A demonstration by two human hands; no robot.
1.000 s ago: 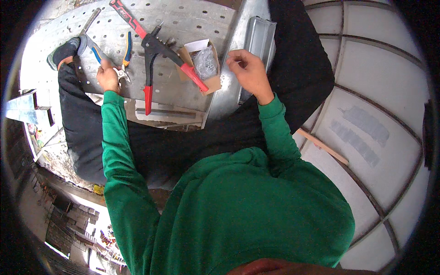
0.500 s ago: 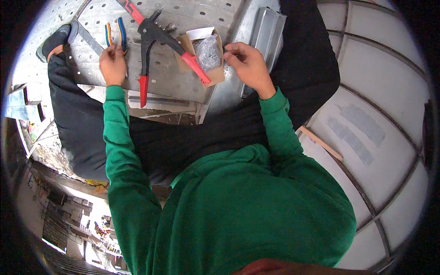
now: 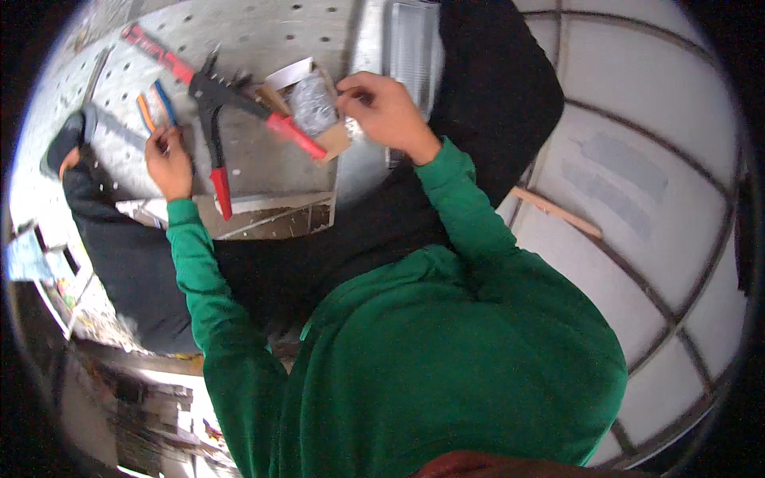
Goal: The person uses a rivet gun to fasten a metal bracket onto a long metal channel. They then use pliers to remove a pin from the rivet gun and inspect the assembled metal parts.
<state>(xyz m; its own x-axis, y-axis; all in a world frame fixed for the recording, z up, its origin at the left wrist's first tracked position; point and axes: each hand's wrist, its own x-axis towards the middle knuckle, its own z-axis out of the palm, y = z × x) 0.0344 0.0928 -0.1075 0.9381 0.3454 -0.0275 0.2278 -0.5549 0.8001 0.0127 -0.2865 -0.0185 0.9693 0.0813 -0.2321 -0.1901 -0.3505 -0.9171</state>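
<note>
Sheet metal [image 3: 263,32], perforated, is the bench. Riveter [image 3: 231,107] is laid on it, its two red-gripped handles splayed: one toward the box [image 3: 315,107], one toward the person. Right hand [image 3: 386,111] is pinched over the box. Left hand [image 3: 167,159] is curled shut beside pliers [image 3: 155,107].

Bench: a pale grey perforated metal sheet [image 3: 263,36] dotted with round holes.
Centre: a black hand riveter with red handles [image 3: 219,111].
Beside it: an open cardboard box [image 3: 315,107] holding a clear bag.
Left: pliers with orange and blue grips [image 3: 153,107].
</note>
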